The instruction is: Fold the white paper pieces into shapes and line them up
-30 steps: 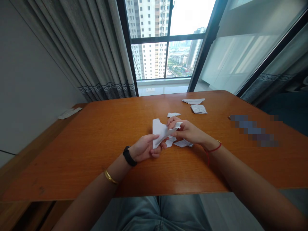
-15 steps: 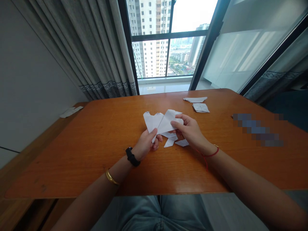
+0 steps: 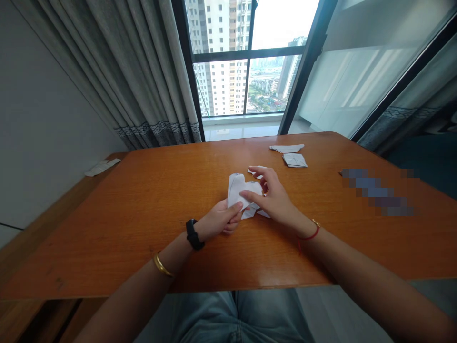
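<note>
Both hands, left hand (image 3: 217, 220) and right hand (image 3: 272, 199), pinch a folded white paper sheet (image 3: 240, 188) mid-crease above the orange wooden table (image 3: 143, 214); pressing flat likely follows.

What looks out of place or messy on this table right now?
Small white paper scraps lie loose under the hands, by the folded paper that the left hand and right hand hold. Two more folded pieces sit apart near the table's far edge. Nothing spilled or damaged.

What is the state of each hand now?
Left hand: closed on the folded white paper.
Right hand: fingers on the same paper.
</note>
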`<state>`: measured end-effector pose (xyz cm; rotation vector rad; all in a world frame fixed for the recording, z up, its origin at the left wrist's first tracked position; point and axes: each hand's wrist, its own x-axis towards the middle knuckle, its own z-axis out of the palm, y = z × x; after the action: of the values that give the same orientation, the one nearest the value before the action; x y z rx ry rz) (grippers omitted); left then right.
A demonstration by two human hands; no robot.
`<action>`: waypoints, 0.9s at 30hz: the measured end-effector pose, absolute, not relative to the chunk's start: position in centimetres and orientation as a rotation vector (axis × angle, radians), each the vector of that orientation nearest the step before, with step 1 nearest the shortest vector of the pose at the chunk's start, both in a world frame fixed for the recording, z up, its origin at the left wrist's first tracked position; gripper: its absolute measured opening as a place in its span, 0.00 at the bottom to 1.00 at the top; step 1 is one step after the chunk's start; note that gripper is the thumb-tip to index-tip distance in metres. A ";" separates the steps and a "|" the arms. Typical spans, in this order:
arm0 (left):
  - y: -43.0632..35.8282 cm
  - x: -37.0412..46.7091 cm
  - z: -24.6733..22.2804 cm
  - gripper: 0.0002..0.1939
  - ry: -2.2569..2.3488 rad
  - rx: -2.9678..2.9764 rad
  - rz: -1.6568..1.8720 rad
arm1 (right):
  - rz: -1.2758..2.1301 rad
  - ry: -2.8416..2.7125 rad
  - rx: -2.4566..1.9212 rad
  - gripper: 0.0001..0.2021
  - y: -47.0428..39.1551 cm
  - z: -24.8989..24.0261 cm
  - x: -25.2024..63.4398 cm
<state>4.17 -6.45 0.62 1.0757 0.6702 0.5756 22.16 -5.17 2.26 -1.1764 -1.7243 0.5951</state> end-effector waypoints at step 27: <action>-6.2 3.4 1.2 0.23 0.838 1.331 0.460 | 1.009 -1.791 -1.185 0.13 -5.9 2.7 22.1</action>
<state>3.43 -6.20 1.15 1.3315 0.8385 0.4597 22.15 -5.93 2.73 -1.1853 -1.7915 1.0087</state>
